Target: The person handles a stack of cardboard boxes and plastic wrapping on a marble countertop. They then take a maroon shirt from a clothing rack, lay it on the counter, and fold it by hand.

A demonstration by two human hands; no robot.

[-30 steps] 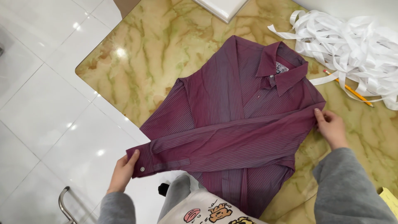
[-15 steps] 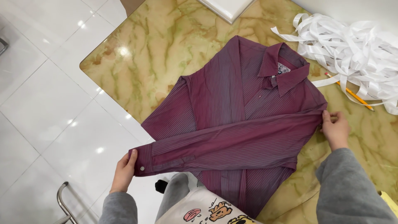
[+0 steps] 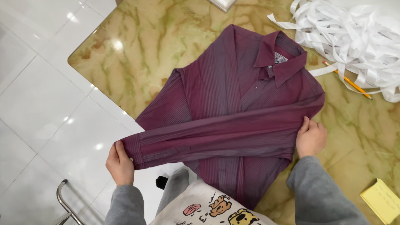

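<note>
The left hand [image 3: 121, 163] pinches the cuff [image 3: 134, 150] of the maroon striped shirt [image 3: 233, 121]; the right hand [image 3: 310, 138] presses flat beside the folded sleeve (fingers together). Light, limp cloth, I'd say, best held at cuff and shoulder seam.

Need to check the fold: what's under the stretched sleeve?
Under the sleeve lies the shirt front; left hand holds its cuff past the table edge. The covered part of the placket is hidden.

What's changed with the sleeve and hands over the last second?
Little moved. The left hand keeps its grip on the cuff, now a bit higher and farther out past the table edge. The right hand still pins the sleeve's fold on the maroon shirt. Shirt, paper strips and pencil stayed put.
</note>
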